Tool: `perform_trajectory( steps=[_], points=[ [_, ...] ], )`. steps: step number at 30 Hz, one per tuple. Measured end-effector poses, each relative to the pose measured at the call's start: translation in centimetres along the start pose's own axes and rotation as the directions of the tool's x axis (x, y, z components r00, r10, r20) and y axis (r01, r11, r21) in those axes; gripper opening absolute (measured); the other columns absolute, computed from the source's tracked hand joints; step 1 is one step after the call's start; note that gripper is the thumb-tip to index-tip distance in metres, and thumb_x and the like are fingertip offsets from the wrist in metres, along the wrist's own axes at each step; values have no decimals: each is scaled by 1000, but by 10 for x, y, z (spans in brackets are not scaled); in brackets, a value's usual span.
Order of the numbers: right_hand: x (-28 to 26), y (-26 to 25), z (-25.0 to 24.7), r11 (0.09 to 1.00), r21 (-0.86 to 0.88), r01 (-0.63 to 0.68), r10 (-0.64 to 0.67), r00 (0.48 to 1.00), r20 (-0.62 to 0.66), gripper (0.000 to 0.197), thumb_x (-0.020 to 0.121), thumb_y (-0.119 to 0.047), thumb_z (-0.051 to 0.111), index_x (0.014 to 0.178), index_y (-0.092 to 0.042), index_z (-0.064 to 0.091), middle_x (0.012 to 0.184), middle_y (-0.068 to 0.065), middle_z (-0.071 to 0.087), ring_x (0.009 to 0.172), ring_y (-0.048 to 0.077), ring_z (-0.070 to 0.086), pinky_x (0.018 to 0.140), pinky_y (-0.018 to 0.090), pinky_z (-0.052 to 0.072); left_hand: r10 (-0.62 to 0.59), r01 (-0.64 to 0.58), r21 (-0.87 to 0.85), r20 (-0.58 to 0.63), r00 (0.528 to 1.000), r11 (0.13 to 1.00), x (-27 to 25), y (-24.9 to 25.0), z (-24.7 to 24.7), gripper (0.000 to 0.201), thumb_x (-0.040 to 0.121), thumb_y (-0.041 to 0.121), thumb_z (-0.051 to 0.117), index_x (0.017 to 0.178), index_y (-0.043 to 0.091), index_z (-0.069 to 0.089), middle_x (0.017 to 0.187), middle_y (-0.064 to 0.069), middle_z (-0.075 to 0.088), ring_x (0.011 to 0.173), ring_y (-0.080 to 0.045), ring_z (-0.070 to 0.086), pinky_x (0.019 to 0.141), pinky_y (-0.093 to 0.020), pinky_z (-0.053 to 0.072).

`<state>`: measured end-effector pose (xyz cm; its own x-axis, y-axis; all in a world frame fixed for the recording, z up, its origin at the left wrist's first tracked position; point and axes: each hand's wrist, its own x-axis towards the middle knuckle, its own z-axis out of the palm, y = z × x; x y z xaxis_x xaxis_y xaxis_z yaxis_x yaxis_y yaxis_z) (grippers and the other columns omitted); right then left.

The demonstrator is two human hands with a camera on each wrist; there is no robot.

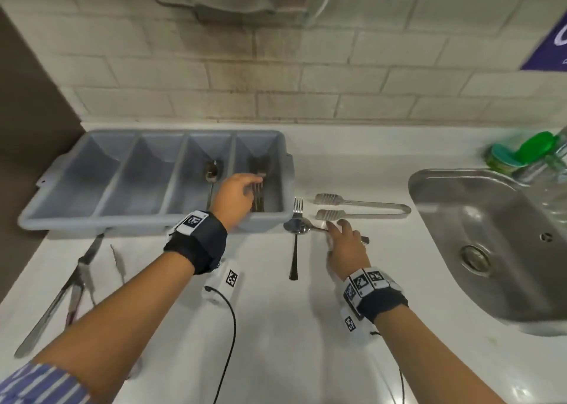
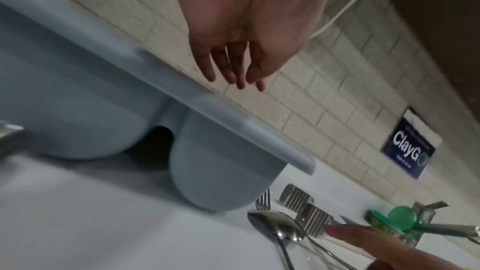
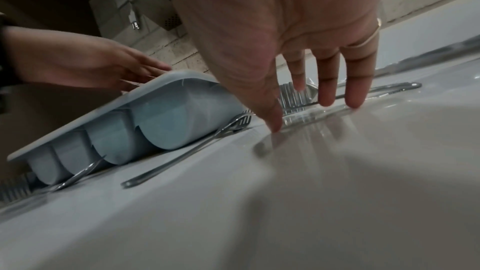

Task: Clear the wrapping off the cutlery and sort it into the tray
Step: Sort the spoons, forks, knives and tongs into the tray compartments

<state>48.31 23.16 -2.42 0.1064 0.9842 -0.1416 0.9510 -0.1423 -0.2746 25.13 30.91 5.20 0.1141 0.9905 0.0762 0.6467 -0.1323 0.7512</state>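
Note:
A grey-blue four-part cutlery tray (image 1: 153, 219) stands at the back left of the white counter. One spoon (image 1: 211, 170) lies in its third compartment and several forks (image 1: 259, 195) in the rightmost one. My left hand (image 1: 245, 186) hovers over those forks with relaxed, straight fingers (image 2: 233, 69) and holds nothing. To the right of the tray, spoons (image 1: 296, 226) in clear wrapping (image 3: 306, 118) lie on the counter. My right hand (image 1: 340, 232) presses its straight fingertips (image 3: 327, 100) down on the wrapped handles. A bare fork (image 1: 294, 250) lies beside the tray, under the spoon bowls.
Metal tongs (image 1: 362, 202) lie just behind my right hand. A steel sink (image 1: 491, 235) is at the right, with a green-lidded bottle (image 1: 537, 149) behind it. More tongs and a knife (image 1: 76, 281) lie at the front left. The tiled wall is close behind the tray.

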Motion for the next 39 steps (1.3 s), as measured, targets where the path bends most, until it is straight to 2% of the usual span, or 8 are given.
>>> perform_trajectory(
  steps=[5, 12, 21, 25, 28, 32, 36, 39],
  points=[
    [9, -1, -7, 992, -125, 12, -7, 999, 43, 47, 88, -12, 49, 133, -17, 39, 130, 7, 49, 116, 30, 48, 95, 49, 44, -95, 81, -65, -251, 963, 995, -98, -24, -32, 26, 84, -1, 47, 73, 15, 65, 80, 7, 55, 64, -16, 53, 63, -30, 44],
    [-22, -4, -13, 954, -263, 143, -130, 989, 69, 23, 94, -20, 39, 104, -13, 58, 101, 5, 66, 96, 26, 58, 81, 34, 45, -508, 513, 356, -115, 854, 781, -160, -100, -31, 26, 84, 16, 57, 108, 6, 59, 110, -14, 60, 105, -32, 58, 88, -36, 45],
    [-76, -50, -54, 909, 362, 206, -270, 953, 135, 21, 94, -25, 48, 84, -22, 66, 52, -5, 57, 55, 8, 58, 53, 15, 41, -595, 496, 545, 7, 804, 676, -157, -105, -21, 28, 90, 19, 46, 106, 1, 61, 108, -17, 65, 106, -33, 58, 86, -36, 48],
    [-54, -120, -62, 786, 590, 187, -236, 972, 7, 22, 92, -16, 53, 73, -23, 62, 60, 0, 60, 49, 10, 54, 46, 6, 40, -516, 448, 453, 31, 856, 771, -164, -90, -35, 26, 95, 19, 37, 106, 1, 53, 93, -13, 64, 87, -29, 58, 70, -32, 40],
    [-25, -186, -54, 645, 739, 195, -232, 971, -54, 26, 89, 0, 49, 95, -22, 62, 76, 0, 61, 47, -5, 52, 51, 9, 41, -428, 416, 307, -33, 903, 856, -178, -86, -64, 21, 97, 24, 35, 104, 12, 51, 68, 5, 53, 69, -22, 54, 62, -29, 37],
    [28, -271, -31, 575, 818, -15, -157, 979, 128, 41, 86, 14, 35, 116, -5, 55, 84, 6, 58, 48, 6, 54, 36, 8, 40, -355, 378, 90, -201, 913, 922, -198, -97, -123, 9, 93, 27, 47, 91, 23, 55, 64, 9, 54, 57, -6, 52, 52, -17, 37],
    [64, -317, -11, 906, 416, -81, -35, 964, 262, 32, 95, -3, 39, 121, 4, 55, 121, 19, 62, 112, 29, 59, 93, 28, 49, -361, 370, -23, -277, 891, 929, -208, -122, -176, 7, 90, 25, 53, 85, 29, 54, 70, 10, 60, 67, -6, 58, 56, -16, 39],
    [73, -327, -3, 990, 143, -10, -34, 951, 307, 35, 97, -6, 36, 126, 6, 50, 137, 21, 50, 127, 33, 47, 106, 36, 39, -350, 346, -67, -301, 887, 936, -206, -142, -199, 6, 89, 23, 56, 85, 28, 58, 69, 12, 59, 55, -3, 52, 51, -15, 35]
  ],
)
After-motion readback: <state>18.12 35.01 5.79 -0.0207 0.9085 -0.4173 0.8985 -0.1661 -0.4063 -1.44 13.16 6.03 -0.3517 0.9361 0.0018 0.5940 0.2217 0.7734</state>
